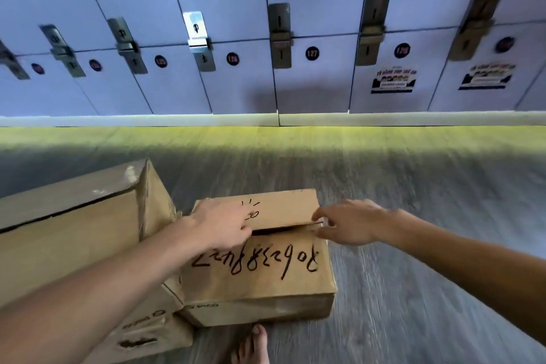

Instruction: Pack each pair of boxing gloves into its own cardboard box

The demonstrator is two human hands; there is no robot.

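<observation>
A small cardboard box [260, 275] with black handwriting on its top flaps stands on the floor in front of me, its flaps nearly shut with a dark slit between them. My left hand [224, 224] rests on the far flap near the slit, fingers bent down at the flap edge. My right hand [345, 223] pinches the right end of the flaps at the slit. No boxing gloves are visible; the box's inside is hidden.
A larger closed cardboard box [74, 224] stands to the left, touching the small one. Another flat box [147, 331] lies under my left forearm. A wall of numbered lockers [295, 38] runs behind. A bare foot [251, 346] shows at the bottom. Grey floor [413, 216] extends right.
</observation>
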